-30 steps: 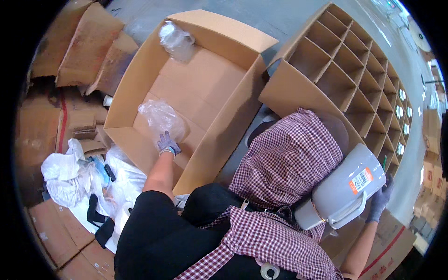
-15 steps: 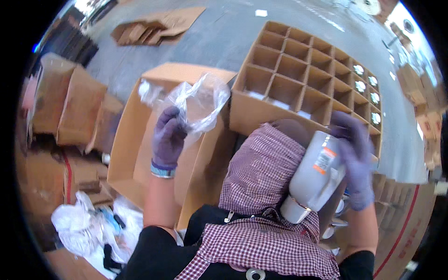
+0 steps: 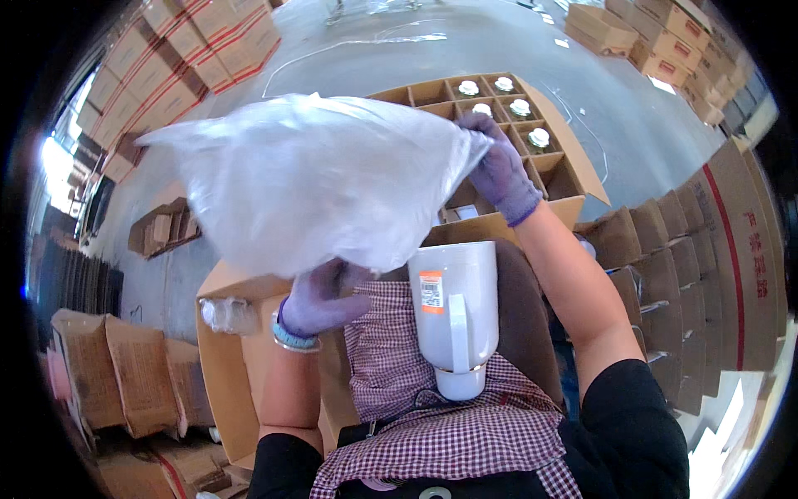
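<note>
A clear plastic bag (image 3: pixel 316 175), puffed out and blurred, spreads in front of me above the boxes. My right hand (image 3: pixel 500 175), in a purple glove, is closed on its right corner. Under the bag's lower edge is my left hand (image 3: pixel 322 303), gloved too; its fingers curl against the plastic, their tips partly hidden. A white tumbler (image 3: pixel 432 341) with a side handle and an orange-and-white label rests on my lap, its narrow end toward me. Neither hand touches it. Checked fabric lies beneath it.
Beyond my lap stands a divided carton (image 3: pixel 553 209) with several white-topped items (image 3: pixel 539 137) in its cells. An open carton (image 3: pixel 218 366) on the left holds a plastic-wrapped item (image 3: pixel 229 316). Cardboard dividers (image 3: pixel 665 224) stand at the right; stacked cartons (image 3: pixel 208 41) are farther back.
The bag has gone from bunched in my left hand to spread out between both hands. My right hand has left the tumbler, which now rests more upright in view. The view has swung.
</note>
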Motion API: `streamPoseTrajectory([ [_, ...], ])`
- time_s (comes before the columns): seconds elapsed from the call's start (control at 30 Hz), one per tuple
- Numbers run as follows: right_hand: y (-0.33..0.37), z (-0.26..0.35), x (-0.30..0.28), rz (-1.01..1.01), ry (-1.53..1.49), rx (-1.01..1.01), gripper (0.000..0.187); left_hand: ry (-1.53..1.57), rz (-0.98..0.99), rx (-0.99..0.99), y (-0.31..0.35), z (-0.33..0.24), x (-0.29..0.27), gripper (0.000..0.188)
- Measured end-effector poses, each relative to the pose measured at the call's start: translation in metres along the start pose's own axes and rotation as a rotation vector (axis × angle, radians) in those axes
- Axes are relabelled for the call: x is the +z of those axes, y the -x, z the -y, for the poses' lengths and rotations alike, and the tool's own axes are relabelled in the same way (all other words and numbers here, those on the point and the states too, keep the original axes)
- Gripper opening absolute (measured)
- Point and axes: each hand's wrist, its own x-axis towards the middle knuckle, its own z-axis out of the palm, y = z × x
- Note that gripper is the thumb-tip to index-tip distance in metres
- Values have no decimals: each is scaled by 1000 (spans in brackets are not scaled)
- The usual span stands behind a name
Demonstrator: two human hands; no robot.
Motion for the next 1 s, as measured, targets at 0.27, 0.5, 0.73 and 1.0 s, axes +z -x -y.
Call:
streamPoseTrajectory([
  [0.27,149,12,0,78,1388,-34,12,-605,-281,0,-1,76,52,30],
  [0.5,222,63,74,369,1435,-43,29,-548,-309,311,59,51,86,25],
  [0.73,301,62,113,500,1374,182,38,-604,367,234,120,27,92,34],
  [1.0,339,59,142,-93,973,179,90,365,92,-392,50,-62,173,26],
])
